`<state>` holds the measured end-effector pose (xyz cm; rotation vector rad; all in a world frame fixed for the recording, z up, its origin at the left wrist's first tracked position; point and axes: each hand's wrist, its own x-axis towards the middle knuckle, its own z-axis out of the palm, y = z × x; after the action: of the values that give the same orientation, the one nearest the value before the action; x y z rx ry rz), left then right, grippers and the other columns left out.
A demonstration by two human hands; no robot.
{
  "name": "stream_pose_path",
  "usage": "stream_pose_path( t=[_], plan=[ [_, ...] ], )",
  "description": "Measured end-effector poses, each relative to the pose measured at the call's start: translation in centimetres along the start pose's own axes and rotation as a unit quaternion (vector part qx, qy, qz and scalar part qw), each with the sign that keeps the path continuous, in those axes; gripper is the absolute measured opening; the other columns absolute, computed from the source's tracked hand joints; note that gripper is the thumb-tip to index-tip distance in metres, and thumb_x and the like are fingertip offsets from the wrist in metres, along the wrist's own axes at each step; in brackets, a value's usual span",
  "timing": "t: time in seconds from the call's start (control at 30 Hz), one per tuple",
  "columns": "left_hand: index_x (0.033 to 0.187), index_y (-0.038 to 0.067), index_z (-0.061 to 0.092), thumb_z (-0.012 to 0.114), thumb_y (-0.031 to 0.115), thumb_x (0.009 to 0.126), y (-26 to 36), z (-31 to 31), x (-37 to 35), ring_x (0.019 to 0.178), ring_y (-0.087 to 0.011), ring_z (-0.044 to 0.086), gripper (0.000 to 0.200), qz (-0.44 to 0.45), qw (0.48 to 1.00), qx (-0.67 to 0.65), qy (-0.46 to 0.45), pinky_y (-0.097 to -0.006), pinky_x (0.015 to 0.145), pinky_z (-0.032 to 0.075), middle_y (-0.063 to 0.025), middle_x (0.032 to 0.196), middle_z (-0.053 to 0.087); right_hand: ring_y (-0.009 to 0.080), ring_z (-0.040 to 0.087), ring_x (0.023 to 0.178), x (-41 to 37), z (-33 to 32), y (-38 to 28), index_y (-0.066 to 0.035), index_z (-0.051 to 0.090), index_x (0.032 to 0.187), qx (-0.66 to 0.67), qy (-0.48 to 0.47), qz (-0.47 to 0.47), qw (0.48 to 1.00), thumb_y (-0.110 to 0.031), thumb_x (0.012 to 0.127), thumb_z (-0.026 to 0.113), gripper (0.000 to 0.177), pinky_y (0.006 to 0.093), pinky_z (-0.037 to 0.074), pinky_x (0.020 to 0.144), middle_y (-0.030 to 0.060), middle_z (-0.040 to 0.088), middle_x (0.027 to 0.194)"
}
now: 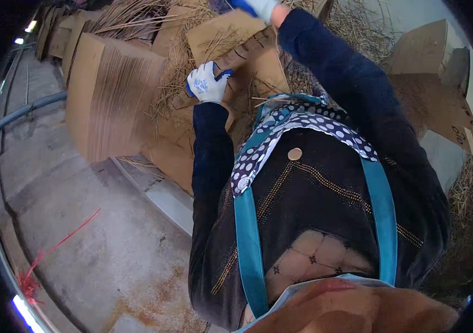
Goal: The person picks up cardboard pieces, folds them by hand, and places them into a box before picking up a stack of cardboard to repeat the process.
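My left hand [207, 83], in a white glove with blue fingertips, is at the near end of a notched cardboard strip [242, 54]. Its thumb points right and the fingers curl down at the left; what they close on is hidden. At the top edge of the view, my right hand [260, 8], also gloved, is partly cut off and blurred, and its fingers cannot be made out. Cardboard sheets [214, 36] lie under and around the strip, with thin dry stalks [178, 72] scattered over them.
A tall stack of cardboard sheets [117, 100] stands to the left. Cardboard boxes [422, 53] are on the right, beside more dry stalks [358, 33]. A blue-grey hose [25, 114] crosses the concrete floor [92, 222], where red string [28, 283] lies at lower left.
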<state>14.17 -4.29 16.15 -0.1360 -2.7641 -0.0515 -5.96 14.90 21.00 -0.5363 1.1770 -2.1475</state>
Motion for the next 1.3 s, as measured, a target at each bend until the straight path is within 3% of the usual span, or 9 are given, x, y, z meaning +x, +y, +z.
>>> stream_pose_path(
  t=[0.17, 0.33, 0.4, 0.5, 0.57, 0.67, 0.77, 1.13, 1.3],
  plan=[
    [0.09, 0.011, 0.061, 0.075, 0.042, 0.06, -0.5, 1.0, 0.1, 0.081, -0.0284, 0.058, 0.045, 0.008, 0.999, -0.019, 0.031, -0.0412, 0.082, 0.04, -0.008, 0.083, 0.063, 0.0156, 0.037, 0.126, -6.1, -7.4, -3.7, -0.018, 0.014, 0.147, -0.062, 0.046, -0.135, 0.988, -0.027, 0.093, 0.053, 0.067, 0.029, 0.033, 0.098, 0.0078, 0.036, 0.14],
    [0.092, 0.01, 0.061, 0.075, 0.043, 0.061, -1.3, 0.8, 0.2, 0.081, -0.0284, 0.058, 0.047, 0.062, 0.998, -0.015, 0.021, -0.0414, 0.084, 0.039, -0.008, 0.082, 0.063, 0.021, 0.06, 0.101, -12.3, -9.1, 6.6, -0.009, 0.037, 0.137, -0.023, 0.129, -0.079, 0.988, -0.027, 0.083, 0.062, 0.063, 0.0273, 0.049, 0.076, 0.0138, 0.051, 0.129],
    [0.092, 0.009, 0.062, 0.074, 0.044, 0.062, -1.0, 1.0, 0.3, 0.082, -0.0279, 0.058, 0.047, 0.074, 0.996, 0.012, 0.045, -0.0423, 0.087, 0.038, -0.0079, 0.082, 0.062, 0.0226, 0.055, 0.109, -15.1, -8.0, 10.0, -0.009, 0.023, 0.143, -0.147, 0.002, 0.001, 0.989, -0.023, 0.079, 0.067, 0.08, 0.0302, 0.046, 0.084, 0.0129, 0.044, 0.136],
    [0.092, 0.01, 0.062, 0.073, 0.048, 0.061, -4.2, -0.4, 0.7, 0.085, -0.027, 0.057, 0.05, 0.081, 0.996, -0.011, 0.019, -0.0418, 0.09, 0.037, -0.0075, 0.085, 0.062, 0.0307, 0.046, 0.119, -14.4, -1.8, 11.4, -0.005, 0.032, 0.137, -0.428, 0.196, -0.024, 0.882, -0.022, 0.073, 0.072, 0.078, 0.0364, 0.038, 0.097, 0.0171, 0.044, 0.133],
    [0.109, 0.008, 0.058, 0.071, 0.054, 0.062, -3.2, -1.9, 2.0, 0.102, -0.0296, 0.053, 0.067, 0.037, 0.99, 0.028, -0.132, -0.0449, 0.098, 0.031, -0.0141, 0.104, 0.059, 0.0353, 0.045, 0.118, -13.9, -2.4, 13.1, -0.001, 0.038, 0.131, -0.43, 0.258, -0.049, 0.864, -0.024, 0.07, 0.073, 0.074, 0.0383, 0.037, 0.098, 0.0205, 0.048, 0.126],
    [0.131, 0.002, 0.039, 0.066, 0.061, 0.064, 1.6, -5.8, 3.4, 0.12, -0.0371, 0.04, 0.093, 0.055, 0.969, 0.215, -0.11, -0.0488, 0.103, 0.024, -0.0227, 0.127, 0.046, 0.0344, 0.045, 0.119, -13.0, -2.9, 12.9, 0.0, 0.038, 0.131, -0.446, 0.243, -0.037, 0.86, -0.023, 0.069, 0.074, 0.075, 0.0377, 0.037, 0.099, 0.0197, 0.048, 0.127],
    [0.14, -0.006, 0.02, 0.06, 0.064, 0.069, 4.4, -3.1, 4.9, 0.136, -0.0421, 0.015, 0.106, 0.125, 0.987, 0.063, -0.076, -0.0524, 0.11, 0.009, -0.0275, 0.144, 0.022, 0.0335, 0.044, 0.12, -13.0, -3.0, 12.9, -0.001, 0.036, 0.133, -0.43, 0.227, -0.025, 0.874, -0.022, 0.068, 0.074, 0.078, 0.0368, 0.036, 0.099, 0.0208, 0.046, 0.128],
    [0.1, 0.011, 0.06, 0.073, 0.037, 0.064, 5.4, 0.7, 5.9, 0.099, -0.0269, 0.054, 0.046, 0.078, 0.994, 0.0, -0.077, -0.0421, 0.091, 0.036, -0.0081, 0.1, 0.061, 0.024, 0.026, 0.135, -13.6, -4.5, 9.6, -0.01, 0.014, 0.146, -0.326, 0.082, -0.138, 0.932, -0.027, 0.07, 0.078, 0.1, 0.0348, 0.025, 0.109, 0.0115, 0.026, 0.147],
    [0.096, 0.012, 0.061, 0.075, 0.035, 0.062, 5.3, 0.7, 5.4, 0.094, -0.0266, 0.056, 0.044, 0.073, 0.994, -0.048, -0.059, -0.0406, 0.083, 0.04, -0.0062, 0.096, 0.061, 0.0321, 0.041, 0.123, -11.2, -4.3, 4.0, -0.011, 0.04, 0.135, -0.604, -0.011, -0.156, 0.781, -0.031, 0.07, 0.072, 0.075, 0.0407, 0.035, 0.101, 0.016, 0.041, 0.135]
  ],
)
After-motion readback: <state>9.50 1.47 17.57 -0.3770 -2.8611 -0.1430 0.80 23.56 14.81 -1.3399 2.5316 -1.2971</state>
